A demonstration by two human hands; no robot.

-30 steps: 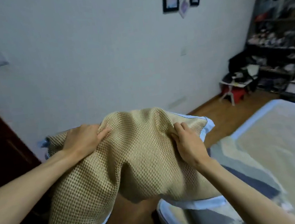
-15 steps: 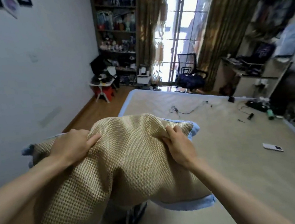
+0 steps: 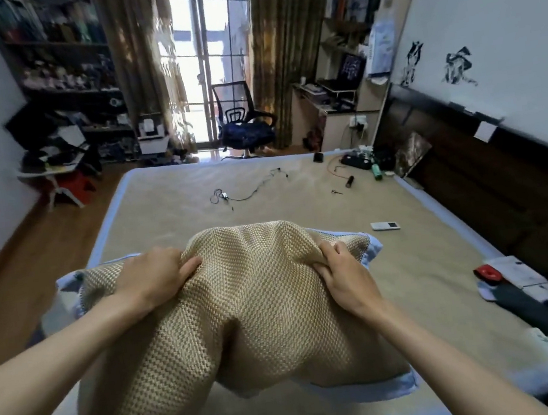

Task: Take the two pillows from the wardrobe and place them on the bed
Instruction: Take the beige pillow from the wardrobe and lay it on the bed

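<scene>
I hold two tan woven pillows with pale blue edging above the near end of the bed (image 3: 168, 199), which is covered by a beige mat. The left pillow (image 3: 130, 373) hangs down from my left hand (image 3: 157, 277), whose fingers pinch its top. The right pillow (image 3: 278, 310) bulges between both hands, and my right hand (image 3: 341, 275) grips its upper right part. Their blue trim (image 3: 374, 246) shows at the corners. The wardrobe is out of view.
On the bed lie a white remote (image 3: 385, 225), a black cable (image 3: 246, 190), small gadgets (image 3: 356, 161) at the far right, and a red object on papers (image 3: 487, 272). A dark headboard (image 3: 467, 163) runs along the right. A desk chair (image 3: 241, 121) stands by the window.
The view has swung right from the white wall to the bed and window. Both hands kept their grip on the pillows, which now hang over the bed's near end.
</scene>
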